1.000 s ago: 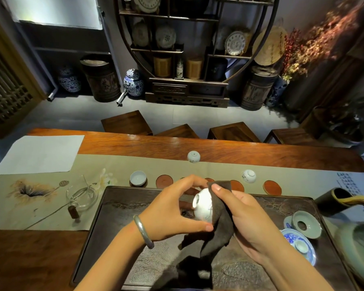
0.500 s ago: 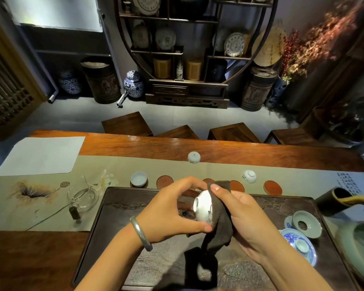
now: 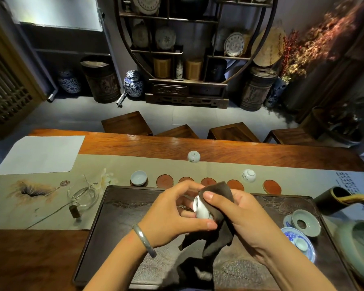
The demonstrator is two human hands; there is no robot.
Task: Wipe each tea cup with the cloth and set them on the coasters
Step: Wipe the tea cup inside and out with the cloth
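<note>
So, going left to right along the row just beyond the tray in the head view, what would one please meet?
Upright cup on its coaster → bare coaster → three coasters partly hidden behind the hands → upside-down cup → bare coaster.

Dim room: round wooden display shelf (image 3: 194,49), grey floor (image 3: 82,114), four wooden stools (image 3: 126,123).

Above a tea tray (image 3: 122,206), the left hand (image 3: 172,215) and right hand (image 3: 246,215) hold a tea cup (image 3: 201,208) wrapped in a cloth (image 3: 219,225). Behind the tray runs a row of coasters (image 3: 165,181); an upright cup (image 3: 138,178) sits on the leftmost, an upturned cup (image 3: 248,175) among them, another cup (image 3: 193,156) farther back.
</note>
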